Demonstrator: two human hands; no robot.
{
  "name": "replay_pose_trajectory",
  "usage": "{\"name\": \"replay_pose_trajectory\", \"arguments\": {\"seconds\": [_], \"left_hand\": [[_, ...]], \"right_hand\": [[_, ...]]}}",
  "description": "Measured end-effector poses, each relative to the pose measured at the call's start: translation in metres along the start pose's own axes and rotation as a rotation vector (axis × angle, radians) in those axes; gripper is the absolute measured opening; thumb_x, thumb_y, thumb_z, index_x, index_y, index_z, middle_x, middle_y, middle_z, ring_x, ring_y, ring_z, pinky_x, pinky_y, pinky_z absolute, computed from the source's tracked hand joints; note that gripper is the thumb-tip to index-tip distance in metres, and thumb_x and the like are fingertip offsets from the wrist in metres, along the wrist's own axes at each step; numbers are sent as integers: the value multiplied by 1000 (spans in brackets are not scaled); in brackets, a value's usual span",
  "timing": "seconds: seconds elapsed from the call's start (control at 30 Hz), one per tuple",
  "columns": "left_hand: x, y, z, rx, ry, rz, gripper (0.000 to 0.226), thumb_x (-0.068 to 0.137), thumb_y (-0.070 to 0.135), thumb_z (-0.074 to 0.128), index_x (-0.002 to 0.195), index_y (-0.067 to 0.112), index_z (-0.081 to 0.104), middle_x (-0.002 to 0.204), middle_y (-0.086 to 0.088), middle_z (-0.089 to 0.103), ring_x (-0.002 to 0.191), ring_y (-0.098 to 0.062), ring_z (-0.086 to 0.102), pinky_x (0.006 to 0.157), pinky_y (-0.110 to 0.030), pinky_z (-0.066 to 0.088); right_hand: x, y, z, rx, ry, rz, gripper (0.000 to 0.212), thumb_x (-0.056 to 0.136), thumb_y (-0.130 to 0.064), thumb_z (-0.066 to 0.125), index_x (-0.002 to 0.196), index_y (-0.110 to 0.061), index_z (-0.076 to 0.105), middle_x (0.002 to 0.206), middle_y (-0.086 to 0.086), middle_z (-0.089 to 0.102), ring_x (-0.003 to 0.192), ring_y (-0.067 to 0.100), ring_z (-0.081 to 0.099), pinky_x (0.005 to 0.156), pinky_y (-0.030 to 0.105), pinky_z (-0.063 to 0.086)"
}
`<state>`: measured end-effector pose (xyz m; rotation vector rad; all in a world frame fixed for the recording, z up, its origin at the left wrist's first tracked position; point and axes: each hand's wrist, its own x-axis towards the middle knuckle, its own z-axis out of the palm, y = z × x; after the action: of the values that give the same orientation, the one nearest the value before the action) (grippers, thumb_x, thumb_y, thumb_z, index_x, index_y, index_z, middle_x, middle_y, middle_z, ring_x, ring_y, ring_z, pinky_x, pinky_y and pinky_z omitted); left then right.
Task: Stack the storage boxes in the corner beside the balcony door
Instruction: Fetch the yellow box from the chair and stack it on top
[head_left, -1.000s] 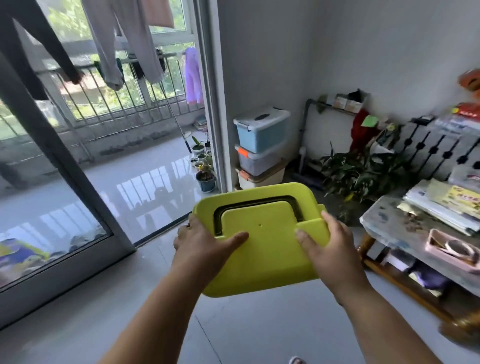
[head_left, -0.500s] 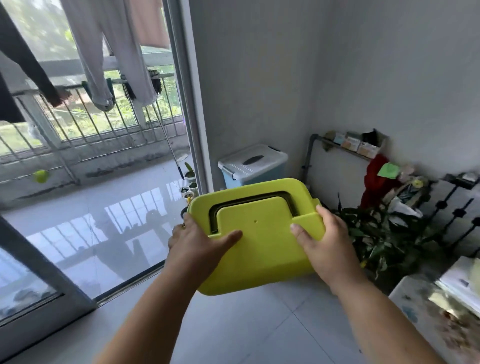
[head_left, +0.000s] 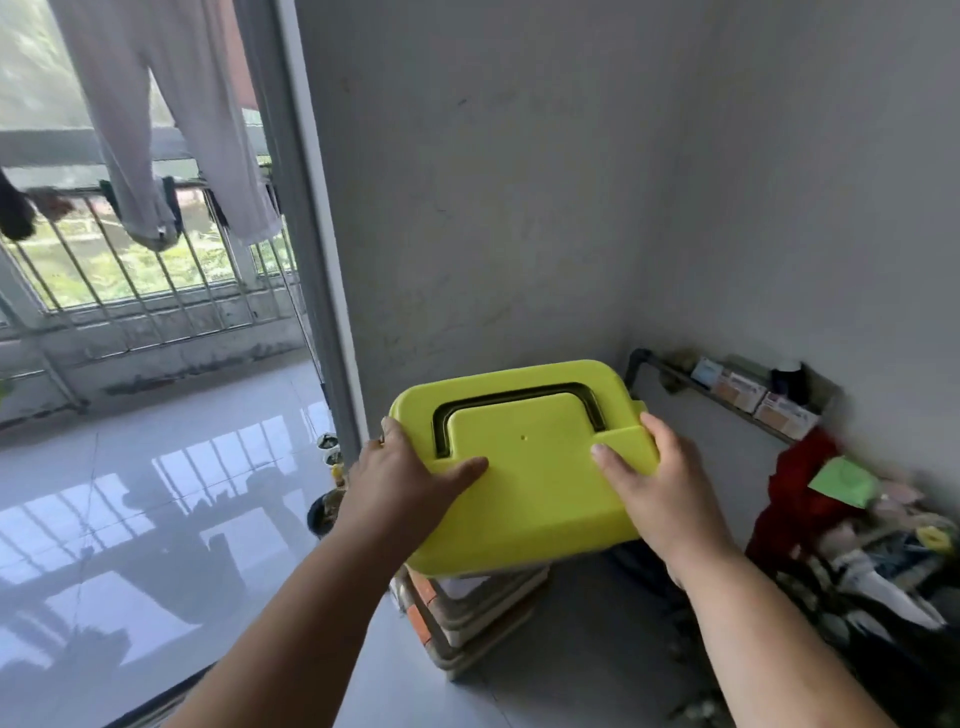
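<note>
I hold a yellow-green storage box (head_left: 524, 483) with a dark folded handle in its lid, level in front of me. My left hand (head_left: 400, 480) grips its left side and my right hand (head_left: 657, 488) grips its right side, thumbs on the lid. It is directly over the stack of storage boxes (head_left: 467, 618) in the corner beside the balcony door frame (head_left: 317, 249). Only the lower boxes of the stack show beneath it, with orange latches; the top of the stack is hidden, and I cannot tell whether the yellow box touches it.
Small plant pots (head_left: 327, 483) stand on the floor left of the stack by the door frame. A pipe shelf (head_left: 737, 395) with small packets runs along the right wall. Red cloth (head_left: 795, 499), plants and clutter crowd the right side. Laundry (head_left: 171, 135) hangs over the balcony.
I have moved closer to the corner with the yellow box; the stack's blue top box, seen before, is now hidden under it. Both hands keep the same grip.
</note>
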<state>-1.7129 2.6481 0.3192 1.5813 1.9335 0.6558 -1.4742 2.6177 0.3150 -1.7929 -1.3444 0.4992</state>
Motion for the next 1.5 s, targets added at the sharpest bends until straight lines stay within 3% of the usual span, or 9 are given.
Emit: {"name": "replay_pose_trajectory", "arguments": {"seconds": [0.17,0.37,0.5,0.6,0.7,0.93,1.17,1.5], "left_hand": [[84,26,30,-15,43,-75,122,62,80,61,155,17,13,147,-17,41,133,-37,44,106,-51,43],[158,37,52,-58,151,-243,114,62,76,66,150,15,27,139,-15,50,124,-34,53,100,-48,48],[187,44,67,-101,203,-356,103,61,74,69,142,19,39,129,-12,57,115,-33,58,95,-48,51],[202,43,83,-134,226,-425,95,61,72,70,138,23,43,126,-10,59,111,-31,60,94,-48,52],[211,41,92,-132,240,-458,90,64,71,69,138,26,43,127,-8,58,112,-31,59,94,-49,52],[228,39,100,-93,237,-471,89,69,68,67,142,25,42,131,-7,56,117,-30,57,97,-48,50],[229,32,101,-43,195,-487,99,70,72,62,150,23,29,144,-8,46,128,-30,49,103,-48,45],[229,25,101,-51,155,-444,107,73,72,59,156,21,13,152,-9,34,137,-31,40,109,-50,40]], "right_hand": [[116,12,26,7,-73,-34,76,81,-52,67,143,-19,40,135,9,50,120,26,53,99,41,48],[234,30,83,26,-264,-144,59,80,-50,68,128,-19,55,119,6,61,109,24,60,89,30,47],[290,40,112,52,-388,-182,52,79,-47,69,123,-20,57,94,-12,49,102,22,55,84,30,41],[318,50,133,9,-507,-147,71,78,-54,66,137,-20,46,117,1,52,112,26,53,90,33,41],[329,56,147,-17,-565,-110,76,79,-54,65,142,-19,41,137,12,47,122,32,50,103,43,43],[340,58,155,-50,-608,-88,73,81,-50,64,140,-13,43,134,16,54,120,35,54,101,49,46],[331,55,154,-109,-594,-27,79,81,-54,63,147,-21,33,142,14,41,126,37,47,105,49,43],[320,52,149,-127,-565,12,76,82,-53,62,146,-22,34,142,15,40,125,37,47,104,51,43]]}}
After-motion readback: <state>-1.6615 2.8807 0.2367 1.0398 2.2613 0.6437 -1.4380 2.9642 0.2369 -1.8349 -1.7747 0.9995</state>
